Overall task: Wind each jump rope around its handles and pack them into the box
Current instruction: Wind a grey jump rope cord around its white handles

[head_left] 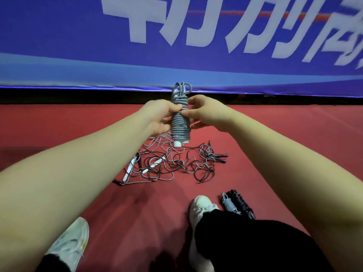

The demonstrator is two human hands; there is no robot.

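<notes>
head view shows both bare arms stretched forward, and the two hands meet around one grey jump rope, which is held upright in the air above the red floor. the rope is wound in many tight turns around its two handles, which stand side by side. their white ends stick out at the bottom and some loose loops rise at the top. the left hand grips the bundle from the left side, with the thumb across the front of the coils. the right hand pinches the coils from the right side, near the middle of the bundle, thumb and fingertips close together. so both grips are narrow and closed on this same rope.

below the hands, on the floor, lies a tangle of ropes, grey and dark cords mixed together. white handles lie at its left edge and dark handles at its right edge. nearer to the person, just beside the right shoe, two wound bundles lie side by side and touching: a grey bundle and a black bundle. the black trouser leg covers their near ends. the left shoe is well apart, at the lower left. a blue banner with large white characters stands behind the floor.
</notes>
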